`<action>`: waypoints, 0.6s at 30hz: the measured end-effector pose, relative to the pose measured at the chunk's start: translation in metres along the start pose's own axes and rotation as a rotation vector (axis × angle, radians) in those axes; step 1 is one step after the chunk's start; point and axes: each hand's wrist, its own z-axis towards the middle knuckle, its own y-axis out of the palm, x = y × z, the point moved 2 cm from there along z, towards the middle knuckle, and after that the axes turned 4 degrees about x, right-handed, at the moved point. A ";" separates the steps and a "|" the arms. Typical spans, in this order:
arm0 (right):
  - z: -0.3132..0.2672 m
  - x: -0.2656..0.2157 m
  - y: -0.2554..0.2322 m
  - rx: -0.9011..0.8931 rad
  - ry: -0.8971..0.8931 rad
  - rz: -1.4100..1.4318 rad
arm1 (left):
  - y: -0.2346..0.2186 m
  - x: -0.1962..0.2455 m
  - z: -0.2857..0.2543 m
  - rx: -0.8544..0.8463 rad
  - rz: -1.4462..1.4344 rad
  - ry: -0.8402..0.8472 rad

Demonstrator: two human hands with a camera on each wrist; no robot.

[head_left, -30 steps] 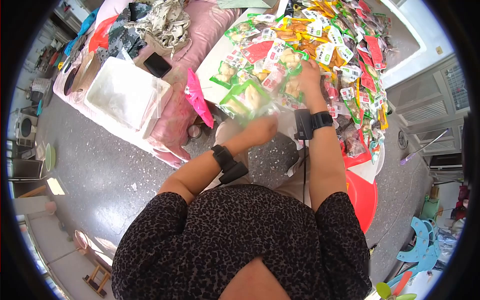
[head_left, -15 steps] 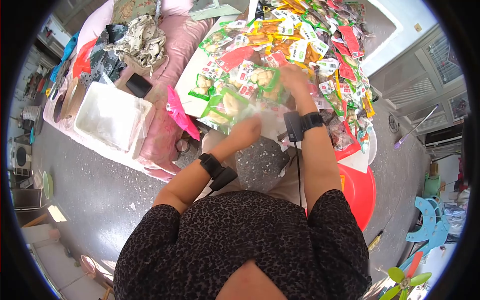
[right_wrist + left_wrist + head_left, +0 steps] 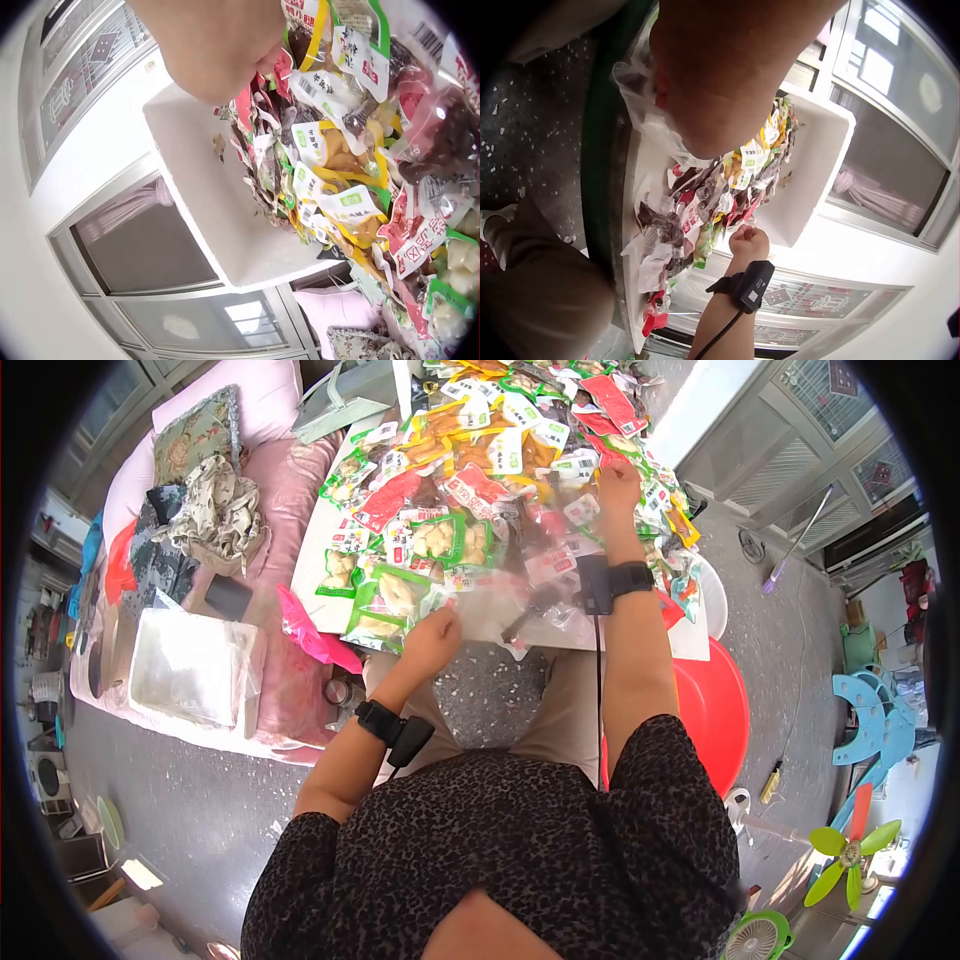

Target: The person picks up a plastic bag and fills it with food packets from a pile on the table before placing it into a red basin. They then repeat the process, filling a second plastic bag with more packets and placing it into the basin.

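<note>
My left hand (image 3: 432, 642) pinches a crumpled clear plastic bag (image 3: 641, 97) at the table's near edge. Right beyond it lies a green-edged packet (image 3: 392, 598) with pale food inside. Several smaller green-edged packets (image 3: 440, 540) lie farther in. My right hand (image 3: 619, 485) reaches over the right side of the heap, fingers curled and pinching a red packet (image 3: 283, 71); much of this grip is hidden behind the hand. Around it are packets with yellow borders (image 3: 349, 154), white labels and dark contents.
The white table (image 3: 690, 645) carries the packet heap, which runs back into a white foam box (image 3: 195, 180). On the left, a pink-covered bed (image 3: 285, 480) holds a white bin (image 3: 185, 670) and clothes. A red tub (image 3: 715, 710) stands at the right by the table.
The head view has swung, so the table appears farther left. My right hand has moved from the green-edged packets to the right side of the heap. The left hand stays by the large green-edged packet.
</note>
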 end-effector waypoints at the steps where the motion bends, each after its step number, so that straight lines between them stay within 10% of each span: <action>1: 0.008 0.000 -0.012 0.054 0.027 0.009 | 0.000 0.000 0.000 0.001 -0.004 0.004; 4: 0.058 0.066 -0.035 0.076 0.034 0.038 | -0.001 0.001 0.000 0.006 -0.013 0.016; 8: 0.066 0.038 -0.062 -0.004 0.468 0.473 | -0.001 0.005 0.001 -0.008 -0.019 0.006; 12: 0.085 0.036 -0.051 -0.015 0.472 0.428 | -0.003 0.006 0.002 -0.032 -0.025 -0.019; 15: 0.098 0.029 -0.042 -0.402 -0.822 -1.136 | -0.002 0.006 0.002 -0.023 -0.012 -0.001; 18: 0.114 0.051 -0.027 -0.339 -0.612 -0.912 | -0.003 0.009 0.003 -0.021 -0.011 0.000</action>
